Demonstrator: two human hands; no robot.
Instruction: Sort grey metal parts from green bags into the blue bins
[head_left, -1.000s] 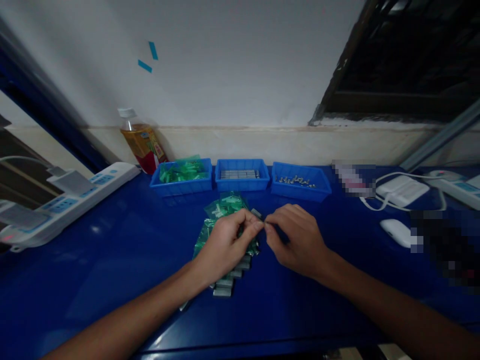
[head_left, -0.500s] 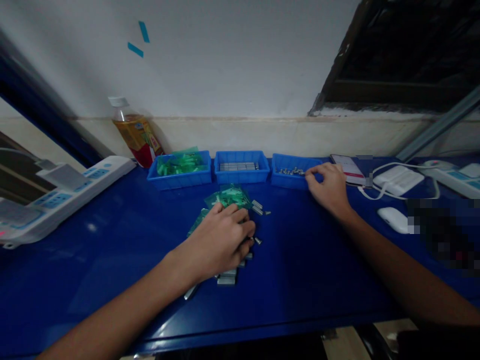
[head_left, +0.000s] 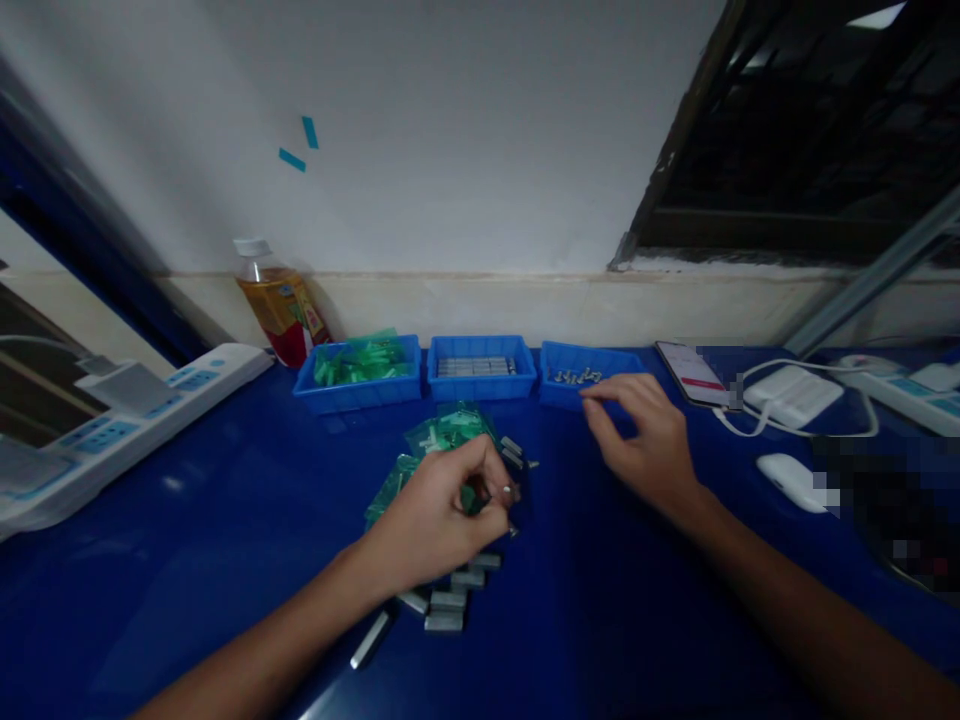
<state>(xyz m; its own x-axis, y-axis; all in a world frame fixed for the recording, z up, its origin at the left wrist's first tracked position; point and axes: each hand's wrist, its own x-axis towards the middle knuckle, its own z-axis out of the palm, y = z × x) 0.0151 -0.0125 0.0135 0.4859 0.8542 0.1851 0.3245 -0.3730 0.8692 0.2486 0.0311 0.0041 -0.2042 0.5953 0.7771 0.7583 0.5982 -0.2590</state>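
My left hand [head_left: 450, 510] is closed in a pinch over the middle of the table, with a small shiny screw [head_left: 508, 490] at its fingertips. Beneath and behind it lie green plastic bags [head_left: 454, 428] with parts inside. Several metal bars [head_left: 448, 600] are scattered nearer me, and a loose screw [head_left: 533, 464] rests to the right of the bags. My right hand [head_left: 645, 430] hovers at the front of the blue screw tray [head_left: 559, 392], thumb and forefinger together; whatever they hold is too small to make out. Inside that tray are screws [head_left: 574, 377].
Left of the screw tray stand a blue tray of metal bars [head_left: 480, 387] and a blue tray of green bags [head_left: 360, 398]. A drink bottle [head_left: 281, 310], power strip [head_left: 150, 420], phone [head_left: 694, 373], white charger [head_left: 793, 395] and white case [head_left: 795, 482] surround the work area.
My right hand has drawn back from the screw tray, toward me. My left hand has lifted and turned, now showing a pinch with the screw. The view has tilted upward.
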